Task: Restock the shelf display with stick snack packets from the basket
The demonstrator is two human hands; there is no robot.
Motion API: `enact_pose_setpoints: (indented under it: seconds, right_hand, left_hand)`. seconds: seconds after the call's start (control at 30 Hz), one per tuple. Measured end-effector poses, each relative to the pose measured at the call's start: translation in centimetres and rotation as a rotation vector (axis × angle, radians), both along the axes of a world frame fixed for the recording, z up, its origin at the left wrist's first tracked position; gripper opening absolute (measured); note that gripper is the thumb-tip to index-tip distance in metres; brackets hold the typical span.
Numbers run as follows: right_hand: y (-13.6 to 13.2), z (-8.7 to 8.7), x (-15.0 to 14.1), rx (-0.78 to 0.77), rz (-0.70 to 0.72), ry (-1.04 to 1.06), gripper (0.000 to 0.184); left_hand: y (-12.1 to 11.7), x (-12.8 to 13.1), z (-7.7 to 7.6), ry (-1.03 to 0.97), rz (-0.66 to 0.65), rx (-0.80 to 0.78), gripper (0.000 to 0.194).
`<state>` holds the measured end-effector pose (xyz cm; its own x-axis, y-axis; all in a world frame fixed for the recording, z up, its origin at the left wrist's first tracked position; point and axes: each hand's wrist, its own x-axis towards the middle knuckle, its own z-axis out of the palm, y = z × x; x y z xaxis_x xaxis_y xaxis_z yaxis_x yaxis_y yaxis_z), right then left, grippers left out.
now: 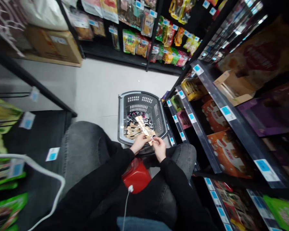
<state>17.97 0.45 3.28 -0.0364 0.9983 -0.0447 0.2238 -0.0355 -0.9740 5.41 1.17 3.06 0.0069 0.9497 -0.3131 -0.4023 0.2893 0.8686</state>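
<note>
A grey plastic shopping basket (156,112) stands on the floor in front of my knees, with several slim tan and dark snack packets (135,126) inside. My left hand (139,142) and my right hand (159,147) are close together at the basket's near rim. Both pinch one long tan packet (144,126) that points away over the basket. My sleeves are black.
Black shelves (207,125) with orange and purple boxes and blue price tags run along the right. More shelves with green bags stand at the left, and hanging snack bags fill the far wall. A red stool (136,175) sits under me. Pale floor lies beyond the basket.
</note>
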Motion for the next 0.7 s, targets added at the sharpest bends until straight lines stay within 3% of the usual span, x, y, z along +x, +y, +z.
enact_pose_setpoints:
  seconds: [0.1, 0.23, 0.3, 0.4, 0.53, 0.7]
  right_hand:
    - [-0.3, -0.2, -0.2, -0.040, -0.007, 0.061, 0.016]
    - [-0.2, 0.6, 0.2, 0.016, 0.006, -0.132, 0.016]
    - [0.2, 1.1, 0.7, 0.045, -0.006, -0.150, 0.017]
    - [1.0, 1.6, 1.2, -0.016, 0.034, 0.008, 0.024]
    - [1.5, 1.4, 1.5, -0.134, 0.069, 0.156, 0.030]
    - [1.3, 0.7, 1.2, -0.167, 0.022, 0.215, 0.023]
  left_hand:
    - [-0.3, 0.5, 0.1, -0.118, 0.013, -0.023, 0.036]
    - [-0.3, 0.5, 0.1, -0.162, -0.001, -0.036, 0.032]
    - [-0.3, 0.4, 0.3, -0.186, -0.079, -0.048, 0.033]
    - [-0.4, 0.3, 0.8, -0.180, -0.270, -0.055, 0.042]
    - [-0.9, 0.4, 1.4, 0.042, -0.393, 0.020, 0.047]
    - [-1.5, 0.7, 1.4, 0.563, -0.397, 0.259, 0.036]
